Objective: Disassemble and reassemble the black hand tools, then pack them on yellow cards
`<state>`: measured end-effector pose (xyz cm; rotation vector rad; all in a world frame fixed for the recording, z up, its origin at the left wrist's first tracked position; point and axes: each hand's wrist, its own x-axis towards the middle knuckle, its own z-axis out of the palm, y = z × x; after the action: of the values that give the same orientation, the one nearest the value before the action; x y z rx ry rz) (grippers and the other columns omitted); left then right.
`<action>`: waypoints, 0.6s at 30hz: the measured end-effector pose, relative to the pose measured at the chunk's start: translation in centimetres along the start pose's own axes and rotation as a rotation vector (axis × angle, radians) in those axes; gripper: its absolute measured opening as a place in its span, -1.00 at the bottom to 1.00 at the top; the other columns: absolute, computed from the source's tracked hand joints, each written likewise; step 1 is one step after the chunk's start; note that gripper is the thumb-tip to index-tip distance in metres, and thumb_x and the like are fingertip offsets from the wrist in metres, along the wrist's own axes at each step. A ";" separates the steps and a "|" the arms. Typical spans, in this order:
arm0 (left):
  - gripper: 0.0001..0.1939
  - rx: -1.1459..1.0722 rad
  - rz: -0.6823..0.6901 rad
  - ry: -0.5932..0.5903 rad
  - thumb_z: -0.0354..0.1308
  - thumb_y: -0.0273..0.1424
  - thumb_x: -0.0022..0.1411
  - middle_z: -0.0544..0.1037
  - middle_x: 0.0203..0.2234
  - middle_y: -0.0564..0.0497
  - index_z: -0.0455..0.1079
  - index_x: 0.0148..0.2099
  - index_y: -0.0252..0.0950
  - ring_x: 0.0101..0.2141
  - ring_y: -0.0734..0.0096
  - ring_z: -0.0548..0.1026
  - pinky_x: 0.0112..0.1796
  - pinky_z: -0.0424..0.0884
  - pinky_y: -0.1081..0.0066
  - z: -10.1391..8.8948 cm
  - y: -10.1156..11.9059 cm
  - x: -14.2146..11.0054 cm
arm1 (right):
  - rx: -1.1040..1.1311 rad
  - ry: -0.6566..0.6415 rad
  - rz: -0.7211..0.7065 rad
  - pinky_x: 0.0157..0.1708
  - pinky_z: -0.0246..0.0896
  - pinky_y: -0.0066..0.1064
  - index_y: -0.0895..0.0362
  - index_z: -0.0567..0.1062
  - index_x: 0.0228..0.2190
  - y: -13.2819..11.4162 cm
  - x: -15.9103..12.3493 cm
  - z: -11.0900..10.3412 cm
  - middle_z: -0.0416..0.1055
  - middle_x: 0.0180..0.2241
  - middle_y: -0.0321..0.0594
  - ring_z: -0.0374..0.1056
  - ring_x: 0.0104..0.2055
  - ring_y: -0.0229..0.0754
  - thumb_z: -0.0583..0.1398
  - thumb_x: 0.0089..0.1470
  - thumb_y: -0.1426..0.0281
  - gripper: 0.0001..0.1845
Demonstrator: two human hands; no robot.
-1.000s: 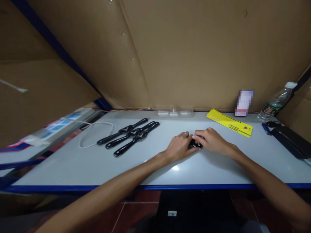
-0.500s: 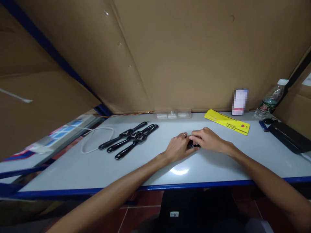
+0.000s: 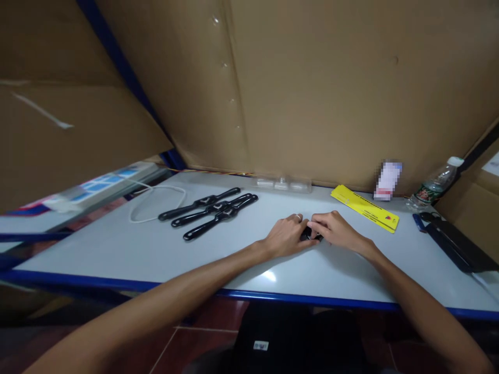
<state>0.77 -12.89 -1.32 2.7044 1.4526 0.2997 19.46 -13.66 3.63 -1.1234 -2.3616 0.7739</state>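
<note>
My left hand (image 3: pixel 286 235), with a ring on one finger, is closed around a shiny black piece (image 3: pixel 307 233) low over the table. Most of that piece is hidden by my fingers, so its kind cannot be made out. My right hand (image 3: pixel 334 229) meets the left one, its fingers bent and pinched onto the same piece from the right. To the left, three black spokeshaves (image 3: pixel 202 227) with long handles lie side by side at a slant on the table.
Yellow printed cards (image 3: pixel 366 209) lie behind my right hand on the grey table (image 3: pixel 128 249). A clear plastic case (image 3: pixel 283 184) stands at the back. On the right are a phone (image 3: pixel 388 179), a water bottle (image 3: pixel 434 184) and a black case (image 3: pixel 458 241). A white cable (image 3: pixel 156 218) loops at left.
The camera view has tilted and shifted slightly. Both hands stay together on the black piece in almost the same place; the spokeshaves have not moved on the table.
</note>
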 end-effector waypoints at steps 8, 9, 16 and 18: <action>-0.42 -0.003 0.014 0.025 0.06 0.12 0.33 0.53 -0.11 -0.22 0.47 0.03 -0.29 -0.12 0.06 0.53 -0.17 0.46 0.20 0.0 -0.2 -0.1 | -0.242 0.085 0.009 -0.36 0.01 -0.42 0.13 0.45 -0.46 1.0 0.4 0.0 0.47 -0.48 -0.25 0.26 -0.44 -0.26 0.07 0.34 0.33 -0.66; -0.40 -0.002 0.014 0.025 0.06 0.13 0.32 0.53 -0.11 -0.22 0.47 0.03 -0.29 -0.12 0.06 0.54 -0.18 0.46 0.20 0.1 -0.2 -0.1 | -0.247 0.091 0.022 -0.36 0.02 -0.43 0.13 0.45 -0.46 1.1 0.4 -0.1 0.48 -0.47 -0.24 0.28 -0.44 -0.26 0.06 0.34 0.34 -0.67; -0.42 -0.004 0.015 0.021 0.06 0.13 0.32 0.53 -0.14 -0.22 0.48 0.00 -0.28 -0.17 0.07 0.55 -0.20 0.47 0.19 0.5 -0.4 0.0 | -0.133 0.046 0.022 -0.37 0.04 -0.44 0.12 0.40 -0.52 0.8 0.3 0.2 0.50 -0.52 -0.26 0.31 -0.47 -0.27 0.06 0.34 0.32 -0.62; -0.44 -0.007 0.011 0.025 0.06 0.12 0.32 0.53 -0.14 -0.21 0.48 -0.02 -0.27 -0.17 0.07 0.55 -0.19 0.46 0.19 0.5 -0.4 -0.1 | -0.060 0.038 0.006 -0.36 0.06 -0.44 0.13 0.41 -0.51 0.6 0.3 0.4 0.52 -0.51 -0.27 0.32 -0.47 -0.29 0.05 0.35 0.33 -0.62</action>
<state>0.51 -12.71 -1.86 2.7139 1.4409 0.3393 19.40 -13.27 2.96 -1.1595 -2.3657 0.6819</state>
